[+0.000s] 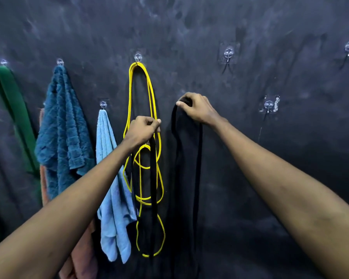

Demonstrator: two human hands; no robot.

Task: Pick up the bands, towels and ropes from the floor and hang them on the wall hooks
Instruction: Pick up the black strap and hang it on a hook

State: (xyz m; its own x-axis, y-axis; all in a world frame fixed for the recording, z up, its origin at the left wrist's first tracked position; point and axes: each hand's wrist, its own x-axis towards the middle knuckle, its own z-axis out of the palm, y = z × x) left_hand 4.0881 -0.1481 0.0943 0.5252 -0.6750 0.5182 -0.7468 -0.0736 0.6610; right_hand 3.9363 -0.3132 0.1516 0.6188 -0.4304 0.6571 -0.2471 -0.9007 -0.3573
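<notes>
In the middle of the frame, the right hand [196, 109] curls round a black band's [186, 158] top, and the left hand [142, 128] pinches a black strand [153, 178] in front of the yellow rope [141, 77].

Dim, soft, wide-angle edge distortion

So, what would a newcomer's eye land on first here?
The bright yellow rope looped on a clear wall hook at centre pops against the dark wall. Beside it the left hand and right hand grip a black elastic band; a teal terry towel and light blue towel hang left.
</notes>
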